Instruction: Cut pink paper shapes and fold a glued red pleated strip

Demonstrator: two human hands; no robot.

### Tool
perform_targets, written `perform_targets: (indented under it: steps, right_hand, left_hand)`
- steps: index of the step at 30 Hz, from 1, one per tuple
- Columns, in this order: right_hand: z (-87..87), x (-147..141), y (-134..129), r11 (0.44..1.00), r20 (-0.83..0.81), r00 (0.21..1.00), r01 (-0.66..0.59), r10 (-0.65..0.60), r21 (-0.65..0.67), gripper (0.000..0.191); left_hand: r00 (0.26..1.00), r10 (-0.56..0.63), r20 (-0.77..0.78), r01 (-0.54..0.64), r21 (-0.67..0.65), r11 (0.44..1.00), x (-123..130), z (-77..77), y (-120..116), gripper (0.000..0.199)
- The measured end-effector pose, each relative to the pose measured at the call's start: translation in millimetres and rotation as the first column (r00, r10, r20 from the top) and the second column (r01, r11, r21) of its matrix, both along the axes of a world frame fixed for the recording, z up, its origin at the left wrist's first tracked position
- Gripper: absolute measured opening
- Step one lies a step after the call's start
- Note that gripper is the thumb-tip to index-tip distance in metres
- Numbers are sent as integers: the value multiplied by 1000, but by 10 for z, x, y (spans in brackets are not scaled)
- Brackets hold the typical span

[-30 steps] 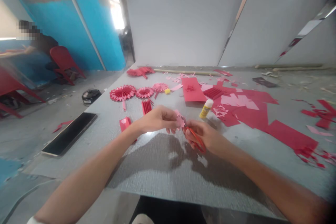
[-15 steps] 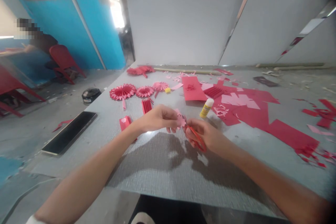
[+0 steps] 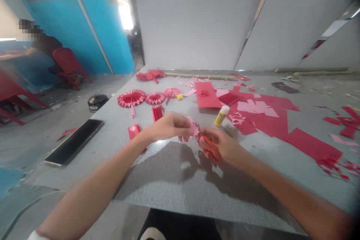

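A small pink paper cutout [image 3: 193,127] with a scalloped edge is pinched in the fingers of my left hand [image 3: 176,125], above the table. My right hand [image 3: 215,142] is closed around red-handled scissors [image 3: 211,147], whose blades meet the right edge of the cutout; the blade tips are mostly hidden. Behind my right hand a yellow glue stick [image 3: 221,116] with a white cap stands on the table. Near my left forearm lie a pleated red paper strip [image 3: 157,113] and a folded red paper piece [image 3: 134,131].
Pleated paper fans [image 3: 131,98] lie at the back left, by a yellow cap [image 3: 179,97]. Red paper sheets [image 3: 272,120] and scraps cover the right side. A dark flat phone-like slab [image 3: 74,141] rests at the left edge. A person [image 3: 46,43] sits farther left.
Hardly anything differs. Both hands, the pink cutout and the scissors stay in almost the same place.
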State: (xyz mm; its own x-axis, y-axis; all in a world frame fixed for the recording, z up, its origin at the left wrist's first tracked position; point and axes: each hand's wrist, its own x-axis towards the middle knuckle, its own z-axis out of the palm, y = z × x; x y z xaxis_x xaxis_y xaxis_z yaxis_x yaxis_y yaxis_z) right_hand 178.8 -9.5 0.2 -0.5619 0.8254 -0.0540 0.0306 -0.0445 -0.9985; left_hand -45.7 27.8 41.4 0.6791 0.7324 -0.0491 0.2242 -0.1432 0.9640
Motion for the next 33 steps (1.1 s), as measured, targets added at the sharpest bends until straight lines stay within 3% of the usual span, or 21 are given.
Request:
perform_targets:
  steps: [20, 29, 33]
  right_hand:
    - [-137, 39, 52, 999, -31, 1000, 5, -4, 44, 34]
    - [-96, 18, 26, 1000, -43, 999, 4, -5, -25, 33]
    - [-122, 33, 39, 1000, -26, 1000, 3, -2, 15, 33]
  left_hand:
    - [1000, 25, 10, -26, 17, 1000, -26, 32, 5, 23]
    - [1000, 23, -8, -23, 36, 999, -42, 30, 5, 22]
    - [999, 35, -2, -35, 51, 998, -40, 32, 14, 25]
